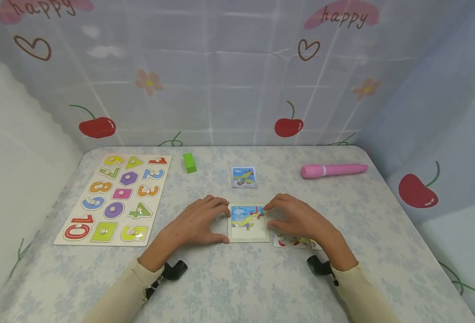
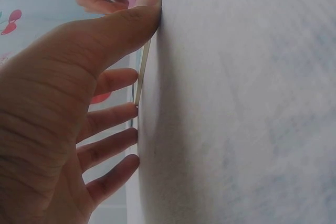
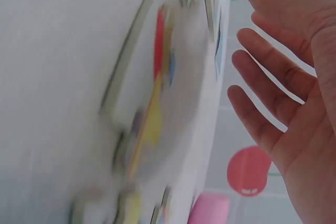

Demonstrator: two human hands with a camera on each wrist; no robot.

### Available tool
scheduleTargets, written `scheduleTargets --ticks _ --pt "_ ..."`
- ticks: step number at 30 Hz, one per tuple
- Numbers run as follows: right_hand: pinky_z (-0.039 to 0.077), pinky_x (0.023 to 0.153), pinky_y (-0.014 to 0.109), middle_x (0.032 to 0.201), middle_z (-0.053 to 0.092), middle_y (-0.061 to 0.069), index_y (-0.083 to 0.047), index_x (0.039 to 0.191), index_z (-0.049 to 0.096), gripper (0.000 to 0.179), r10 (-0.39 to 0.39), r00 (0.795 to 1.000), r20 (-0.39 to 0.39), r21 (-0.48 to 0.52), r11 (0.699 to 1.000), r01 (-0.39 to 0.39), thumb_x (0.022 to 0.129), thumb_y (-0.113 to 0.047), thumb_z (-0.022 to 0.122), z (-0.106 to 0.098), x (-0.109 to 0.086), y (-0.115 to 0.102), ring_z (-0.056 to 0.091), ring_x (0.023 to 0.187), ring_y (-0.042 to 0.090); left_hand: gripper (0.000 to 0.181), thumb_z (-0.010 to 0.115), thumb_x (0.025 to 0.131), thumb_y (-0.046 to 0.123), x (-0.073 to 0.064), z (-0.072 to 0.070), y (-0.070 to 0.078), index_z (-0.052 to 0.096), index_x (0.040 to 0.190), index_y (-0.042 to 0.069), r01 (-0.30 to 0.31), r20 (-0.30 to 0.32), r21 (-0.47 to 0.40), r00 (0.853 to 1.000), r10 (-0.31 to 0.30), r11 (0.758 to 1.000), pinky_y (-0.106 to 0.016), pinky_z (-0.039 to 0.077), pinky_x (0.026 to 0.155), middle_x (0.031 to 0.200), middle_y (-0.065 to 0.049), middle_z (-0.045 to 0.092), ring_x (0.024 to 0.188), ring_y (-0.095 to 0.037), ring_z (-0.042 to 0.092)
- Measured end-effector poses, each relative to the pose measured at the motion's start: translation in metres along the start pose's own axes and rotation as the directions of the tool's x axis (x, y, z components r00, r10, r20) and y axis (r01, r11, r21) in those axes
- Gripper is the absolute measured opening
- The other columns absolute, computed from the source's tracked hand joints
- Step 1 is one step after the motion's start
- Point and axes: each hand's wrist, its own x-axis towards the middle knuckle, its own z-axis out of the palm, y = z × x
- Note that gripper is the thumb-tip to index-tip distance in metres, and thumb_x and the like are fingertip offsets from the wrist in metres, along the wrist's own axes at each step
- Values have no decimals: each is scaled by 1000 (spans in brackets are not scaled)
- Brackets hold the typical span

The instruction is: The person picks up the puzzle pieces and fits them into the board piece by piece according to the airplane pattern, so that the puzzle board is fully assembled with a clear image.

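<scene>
A small square jigsaw board (image 1: 248,235) lies mid-table, its upper part filled with airplane picture pieces and its lower part bare. My left hand (image 1: 199,223) rests at its left side, thumb and index fingertip touching the board's edge (image 2: 143,66) while the other fingers spread loosely. At the right edge my right hand (image 1: 296,217) hovers with relaxed, parted fingers, and the right wrist view shows nothing between them. Loose puzzle pieces (image 1: 279,241) lie under and beside the right hand, partly hidden by it. Behind the board is a reference picture card (image 1: 244,177) of a yellow airplane.
On the left lies a number and shape peg board (image 1: 118,202). A green block (image 1: 189,163) sits near the back edge, and a pink pen-like cylinder (image 1: 334,170) lies at the back right. A printed curtain (image 1: 237,80) hangs behind the table.
</scene>
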Motion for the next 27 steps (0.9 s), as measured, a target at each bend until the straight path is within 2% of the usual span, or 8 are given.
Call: scheduleTargets --ticks 17,23,27 --pt "57 100 51 126 70 2 -13 130 75 42 102 991 -81 -17 994 -104 92 -21 88 -9 -37 27 66 120 27 64 89 82 61 0 -1 2 69 127 21 13 2 -9 1000 -13 1000 -47 52 100 149 -3 60 131 -25 56" --pt "58 92 49 125 70 2 -12 130 74 40 90 990 -105 -2 996 -91 93 -19 87 -13 -51 38 66 114 25 63 89 82 61 0 0 2 69 126 21 12 1 -12 1000 -12 1000 -47 52 100 149 -3 60 131 -24 56" --pt "58 92 48 125 70 2 -12 130 73 40 78 990 -121 -14 997 -81 93 -19 87 -15 -59 45 68 114 24 64 89 82 61 0 -1 2 69 126 21 13 2 -4 1000 -13 1000 -47 52 100 149 -3 60 131 -24 56"
